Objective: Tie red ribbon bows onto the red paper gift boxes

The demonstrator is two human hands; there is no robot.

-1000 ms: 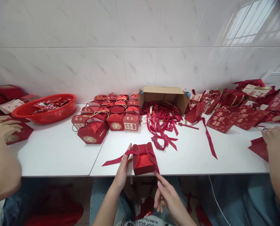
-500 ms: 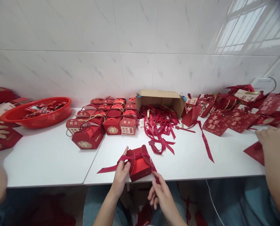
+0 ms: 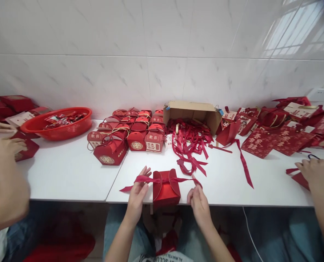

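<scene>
A small red gift box stands at the table's front edge, its two rounded flaps folded inward on top. A dark red ribbon runs through the flaps and out to both sides. My left hand is left of the box, with the ribbon's left end lying across its fingers and pinched against the thumb. On the other side, my right hand pinches the ribbon's right end between thumb and fingers, apart from the box.
Behind stand several finished red boxes and a cardboard box spilling ribbons. A red plastic basket holds wrapped sweets. Red printed bags lie right. Co-workers' hands work at the left and a co-worker's hand at the right.
My right hand has moved right and up, drawing the ribbon's right end out sideways. The box has turned to face me squarely. The whole view has shifted slightly.
</scene>
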